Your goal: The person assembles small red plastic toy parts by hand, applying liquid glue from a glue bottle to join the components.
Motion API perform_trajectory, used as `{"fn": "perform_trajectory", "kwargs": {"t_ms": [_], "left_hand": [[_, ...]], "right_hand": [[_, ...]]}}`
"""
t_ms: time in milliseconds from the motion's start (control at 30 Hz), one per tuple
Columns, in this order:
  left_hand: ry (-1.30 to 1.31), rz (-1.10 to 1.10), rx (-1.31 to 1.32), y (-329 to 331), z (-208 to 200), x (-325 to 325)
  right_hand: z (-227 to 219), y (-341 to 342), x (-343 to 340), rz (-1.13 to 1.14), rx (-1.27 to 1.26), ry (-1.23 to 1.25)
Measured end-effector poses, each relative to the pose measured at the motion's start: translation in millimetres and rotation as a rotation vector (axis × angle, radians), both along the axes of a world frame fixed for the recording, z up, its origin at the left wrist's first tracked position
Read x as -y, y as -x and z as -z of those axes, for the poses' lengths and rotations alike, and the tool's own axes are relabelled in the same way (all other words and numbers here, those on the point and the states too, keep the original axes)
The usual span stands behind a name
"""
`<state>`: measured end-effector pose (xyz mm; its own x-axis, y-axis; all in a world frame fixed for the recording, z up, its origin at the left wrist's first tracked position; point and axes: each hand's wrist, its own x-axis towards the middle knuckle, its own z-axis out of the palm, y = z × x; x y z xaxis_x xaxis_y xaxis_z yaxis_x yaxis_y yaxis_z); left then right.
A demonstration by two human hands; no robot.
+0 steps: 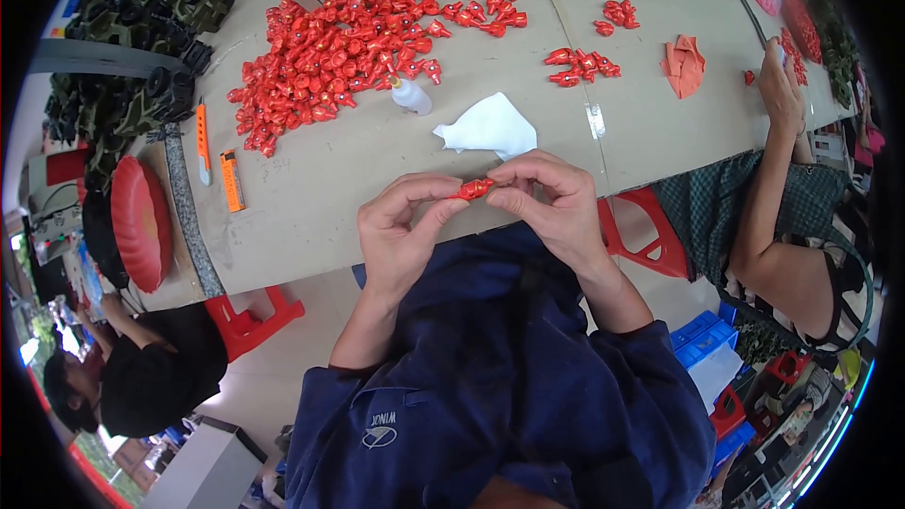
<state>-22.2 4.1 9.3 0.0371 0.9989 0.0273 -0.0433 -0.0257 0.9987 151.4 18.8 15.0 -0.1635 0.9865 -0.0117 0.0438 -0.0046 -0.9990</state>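
Note:
A small red plastic piece [474, 188] with gold-coloured marks is held up over the near edge of the table. My left hand [401, 226] pinches its left end between thumb and fingers. At its other end, the fingertips of my right hand [558, 205] are closed on it too, covering part of the piece. Just beyond my hands lies a crumpled white cloth [495, 124]. A small white bottle [412, 96] with a narrow tip stands beside a large heap of similar red pieces [325, 61].
Several red pieces [584, 66] and an orange cloth [683, 66] lie to the right, near a co-worker's arm [778, 123]. An orange utility knife [202, 146], an orange box [232, 181] and a red scalloped dish [141, 223] lie left. Dark green toy vehicles [141, 38] are piled far left.

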Motion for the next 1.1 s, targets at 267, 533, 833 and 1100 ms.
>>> {"fn": "perform_trajectory", "kwargs": {"t_ms": [267,533,833,1100], "left_hand": [[0.204,0.046,0.297,-0.9,5.8,-0.9],[0.272,0.059,0.39,-1.0,10.2,-3.7],[0.098,-0.185,-0.43,13.7,-7.5,-24.6],[-0.307,-0.457,-1.083,53.8,-2.4,-88.0]], "right_hand": [[4.0,-1.5,1.5,-0.026,-0.109,0.106],[4.3,-1.0,0.0,-0.035,-0.135,0.116],[1.3,-28.7,-38.4,0.314,0.069,0.008],[-4.5,-40.5,-75.6,0.544,0.619,-0.328]]}}
